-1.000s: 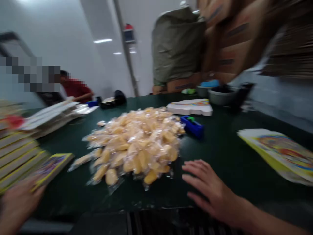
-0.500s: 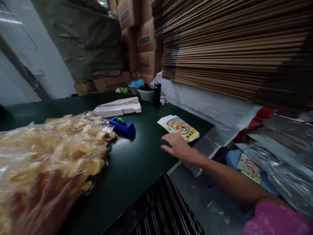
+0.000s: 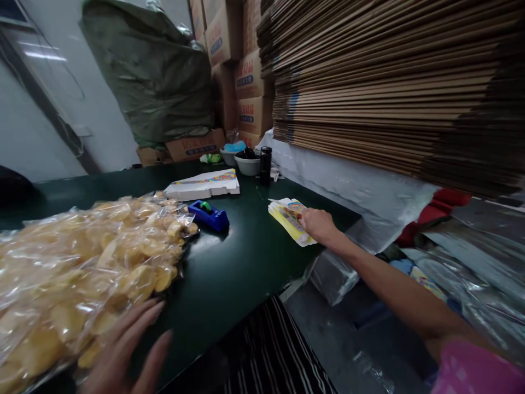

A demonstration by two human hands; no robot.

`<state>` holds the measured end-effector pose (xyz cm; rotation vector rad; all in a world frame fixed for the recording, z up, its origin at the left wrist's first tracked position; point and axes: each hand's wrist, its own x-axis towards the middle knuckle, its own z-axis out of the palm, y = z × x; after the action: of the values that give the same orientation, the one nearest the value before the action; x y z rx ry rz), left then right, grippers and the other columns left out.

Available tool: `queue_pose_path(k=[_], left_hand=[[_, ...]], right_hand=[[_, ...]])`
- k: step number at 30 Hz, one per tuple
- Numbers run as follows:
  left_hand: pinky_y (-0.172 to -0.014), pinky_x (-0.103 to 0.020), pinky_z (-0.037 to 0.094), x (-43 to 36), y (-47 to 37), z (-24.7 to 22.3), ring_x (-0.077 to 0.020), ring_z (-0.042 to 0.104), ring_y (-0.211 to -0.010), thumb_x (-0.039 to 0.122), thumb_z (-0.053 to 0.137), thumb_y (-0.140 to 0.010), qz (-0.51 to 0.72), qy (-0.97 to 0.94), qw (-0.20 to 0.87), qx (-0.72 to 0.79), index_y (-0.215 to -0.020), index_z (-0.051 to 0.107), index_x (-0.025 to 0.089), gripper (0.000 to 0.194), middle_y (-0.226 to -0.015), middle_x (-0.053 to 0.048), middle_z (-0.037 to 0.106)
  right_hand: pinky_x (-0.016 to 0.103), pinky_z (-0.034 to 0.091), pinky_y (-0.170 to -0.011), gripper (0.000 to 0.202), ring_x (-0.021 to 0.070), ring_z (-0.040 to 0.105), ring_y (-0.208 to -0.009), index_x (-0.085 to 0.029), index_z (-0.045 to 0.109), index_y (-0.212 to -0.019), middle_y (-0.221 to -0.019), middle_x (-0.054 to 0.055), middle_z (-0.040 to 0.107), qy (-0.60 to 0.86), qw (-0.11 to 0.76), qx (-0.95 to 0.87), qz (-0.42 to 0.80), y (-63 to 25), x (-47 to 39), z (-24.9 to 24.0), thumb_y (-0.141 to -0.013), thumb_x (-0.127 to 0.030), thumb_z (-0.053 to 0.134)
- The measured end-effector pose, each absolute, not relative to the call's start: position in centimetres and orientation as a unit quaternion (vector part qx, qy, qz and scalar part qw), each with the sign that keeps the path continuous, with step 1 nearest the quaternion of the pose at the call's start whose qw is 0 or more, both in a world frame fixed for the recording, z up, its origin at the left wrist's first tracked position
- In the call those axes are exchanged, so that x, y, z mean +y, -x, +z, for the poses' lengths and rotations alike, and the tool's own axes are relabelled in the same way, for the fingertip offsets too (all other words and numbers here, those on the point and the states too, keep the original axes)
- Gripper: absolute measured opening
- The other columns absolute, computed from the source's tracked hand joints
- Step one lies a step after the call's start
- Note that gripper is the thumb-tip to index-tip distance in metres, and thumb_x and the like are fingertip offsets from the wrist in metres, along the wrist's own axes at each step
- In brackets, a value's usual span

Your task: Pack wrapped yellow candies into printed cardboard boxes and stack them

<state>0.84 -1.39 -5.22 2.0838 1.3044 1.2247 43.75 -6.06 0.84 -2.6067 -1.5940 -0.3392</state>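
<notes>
My right hand (image 3: 320,225) grips the right edge of a flat printed carton (image 3: 292,214) in yellow and white, its near side slightly raised off the dark green table (image 3: 238,257). My left hand (image 3: 127,350) has its fingers spread and holds nothing; it is at the near edge of a big pile of clear bags with pale yellow pieces (image 3: 102,251). Between the pile and the carton stands a blue tape dispenser (image 3: 209,216) with a green core. Behind it lies a stack of white printed cartons (image 3: 205,185).
At the table's back are a black can (image 3: 265,166), a grey bowl (image 3: 248,164) with dark contents and a green packet (image 3: 210,158). Flattened cardboard (image 3: 381,98) towers on the right. Plastic sheeting (image 3: 479,268) lies below it.
My right hand has moved from open beside the carton to holding its edge, and the carton has tilted. My left hand has come off the bags toward the right. The view has shifted slightly.
</notes>
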Motion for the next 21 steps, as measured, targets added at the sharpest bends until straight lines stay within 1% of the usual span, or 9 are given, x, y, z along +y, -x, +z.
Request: queue_pose_path(k=[1,3,6,10,12,14,16,18,21], left_hand=[[-0.095,-0.047,0.057,-2.6,-3.7,-4.6,-0.0317,0.066,-0.115,0.05,0.068,-0.067,0.4,-0.692,0.365,0.477,-0.106,0.068,0.058,0.04,-0.115,0.021,0.072],[-0.092,-0.049,0.057,-4.0,-10.0,-3.7,-0.0354,0.069,-0.108,0.046,0.076,-0.068,0.34,-0.54,0.667,0.385,-0.115,0.07,0.026,0.051,-0.115,-0.009,0.075],[-0.08,-0.045,0.06,-3.2,-17.2,-3.8,-0.0314,0.072,-0.098,0.034,0.08,-0.071,0.37,-0.319,0.821,0.294,-0.116,0.065,0.017,0.051,-0.109,-0.016,0.074],[-0.073,-0.031,0.06,-1.0,-18.7,-5.5,-0.0196,0.071,-0.086,0.018,0.078,-0.069,0.461,-0.281,0.786,0.3,-0.108,0.065,0.018,0.041,-0.1,-0.006,0.075],[-0.073,-0.029,0.059,-0.9,-17.3,-6.0,-0.0197,0.071,-0.086,0.015,0.08,-0.064,0.483,-0.291,0.767,0.306,-0.105,0.066,0.018,0.044,-0.099,-0.005,0.076],[-0.075,-0.033,0.06,-1.0,-15.7,-6.1,-0.0236,0.072,-0.088,0.016,0.083,-0.061,0.483,-0.305,0.762,0.305,-0.104,0.068,0.017,0.045,-0.101,-0.007,0.076],[-0.078,-0.038,0.059,-1.1,-14.0,-6.0,-0.028,0.072,-0.092,0.021,0.083,-0.062,0.484,-0.339,0.739,0.323,-0.102,0.07,0.015,0.043,-0.103,-0.012,0.076],[-0.085,-0.042,0.058,-1.3,-12.0,-5.8,-0.031,0.07,-0.098,0.027,0.08,-0.067,0.51,-0.379,0.678,0.37,-0.102,0.069,0.014,0.039,-0.107,-0.014,0.074],[-0.105,-0.044,0.046,-2.5,-9.2,-5.8,-0.0284,0.062,-0.117,0.028,0.075,-0.074,0.577,-0.427,0.525,0.458,-0.113,0.065,0.021,0.041,-0.122,-0.011,0.068]], right_hand=[[0.038,0.05,-0.077,0.024,0.0294,0.069,-0.091,-0.012,0.069,-0.104,-0.1,0.017,0.072,0.839,0.048,-0.527,-0.131,-43.4,-6.5,1.0,-0.093,-0.016,0.048],[0.04,0.049,-0.083,0.028,0.0315,0.066,-0.1,-0.01,0.066,-0.11,-0.107,0.02,0.071,0.805,0.076,-0.566,-0.162,-41.8,-7.4,0.7,-0.093,-0.012,0.045],[0.042,0.045,-0.094,0.028,0.0289,0.063,-0.107,-0.012,0.067,-0.105,-0.111,0.017,0.071,0.718,0.11,-0.668,-0.164,-38.0,-8.5,-1.5,-0.091,-0.007,0.044],[0.044,0.045,-0.097,0.011,0.0267,0.062,-0.112,-0.018,0.068,-0.095,-0.117,0.011,0.071,0.588,0.155,-0.785,-0.118,-33.3,-8.9,-3.7,-0.087,-0.017,0.061],[0.047,0.044,-0.097,0.024,0.0304,0.058,-0.118,-0.017,0.067,-0.102,-0.125,0.014,0.066,0.558,0.21,-0.798,-0.085,-32.5,-8.1,-3.2,-0.082,-0.03,0.071],[0.047,0.045,-0.094,0.038,0.0324,0.058,-0.117,-0.015,0.063,-0.113,-0.128,0.018,0.063,0.581,0.269,-0.768,-0.021,-32.7,-6.8,-2.0,-0.081,-0.033,0.072],[0.039,0.049,-0.083,0.028,0.0281,0.066,-0.101,-0.015,0.064,-0.11,-0.113,0.015,0.071,0.615,0.291,-0.73,0.06,-33.3,-5.2,-0.6,-0.085,-0.027,0.066],[0.03,0.048,-0.069,0.01,0.0211,0.069,-0.079,-0.017,0.065,-0.094,-0.09,0.007,0.074,0.619,0.287,-0.722,0.12,-33.6,-3.9,0.4,-0.09,-0.022,0.057],[0.025,0.044,-0.06,0.015,0.0171,0.066,-0.068,-0.018,0.064,-0.085,-0.078,0.004,0.072,0.602,0.276,-0.736,0.141,-32.7,-3.4,1.2,-0.094,-0.021,0.051]])
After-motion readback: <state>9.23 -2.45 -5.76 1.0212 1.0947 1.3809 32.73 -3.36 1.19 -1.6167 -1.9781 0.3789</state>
